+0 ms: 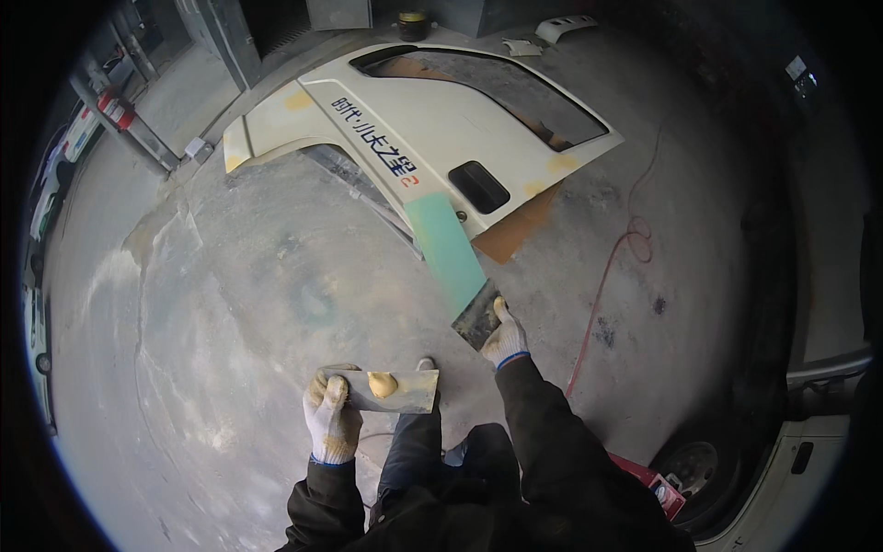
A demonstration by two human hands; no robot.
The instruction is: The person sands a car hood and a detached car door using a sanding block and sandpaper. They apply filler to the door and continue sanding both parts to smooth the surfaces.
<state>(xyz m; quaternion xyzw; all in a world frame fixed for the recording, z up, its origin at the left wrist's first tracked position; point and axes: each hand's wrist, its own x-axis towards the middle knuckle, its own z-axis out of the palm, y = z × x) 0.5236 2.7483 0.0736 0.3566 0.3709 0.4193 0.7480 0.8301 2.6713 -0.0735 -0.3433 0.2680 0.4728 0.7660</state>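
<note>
In white work gloves, I have one hand on each side. My left hand (333, 419) is closed around one end of a flat metal plate (414, 394), thumb on top. A mound of yellowish putty (382, 385) sits on that plate. My right hand (505, 339) grips a dark, smeared flat blade (477, 316), its thumb on the upper face. From that blade a flat teal-green strip (446, 248) reaches up to the near corner of a cream vehicle door (414, 115). Whether strip and blade are joined or only overlap, I cannot tell.
Brown cardboard (518, 225) lies beneath the door. A red hose (598, 317) curls across the concrete floor at right. Near my right elbow are a red object (658, 488) and a wheel (692, 467). A metal post (129, 120) stands at far left; a dark tub (413, 26) is at the back.
</note>
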